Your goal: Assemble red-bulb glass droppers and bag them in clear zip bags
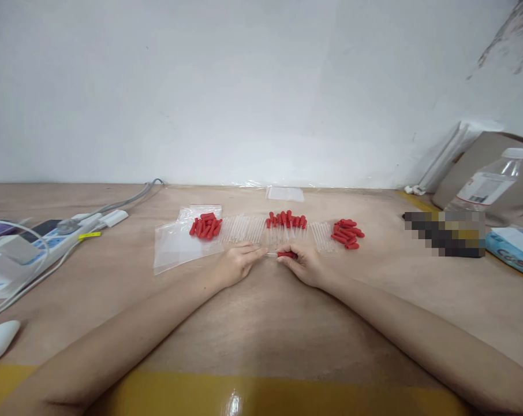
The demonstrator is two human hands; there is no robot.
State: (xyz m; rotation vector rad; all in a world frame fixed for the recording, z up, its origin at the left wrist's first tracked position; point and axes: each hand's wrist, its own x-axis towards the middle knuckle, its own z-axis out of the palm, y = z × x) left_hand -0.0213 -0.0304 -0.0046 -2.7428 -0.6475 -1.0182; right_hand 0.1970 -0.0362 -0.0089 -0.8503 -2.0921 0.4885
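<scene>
My right hand [303, 263] pinches a red rubber bulb [284, 254] between thumb and fingers. From the bulb a thin clear glass tube [272, 253] runs left to the fingertips of my left hand [242, 261], which are closed on it. Just beyond the hands lies a row of glass droppers [286, 221] with red bulbs on their far ends. Bare glass tubes lie on both sides of that row, a left group [244, 228] and a right group [322, 236]. Loose red bulbs form a left pile [206, 226] and a right pile [347, 232].
Clear plastic bags [170, 248] lie under and beside the left pile. A small white sheet [285, 194] rests by the wall. At left are a power strip [49, 245] with cables and a white mouse [0, 341]. A bottle [489, 182], a box [464, 164] and a tissue pack [512, 251] stand at right.
</scene>
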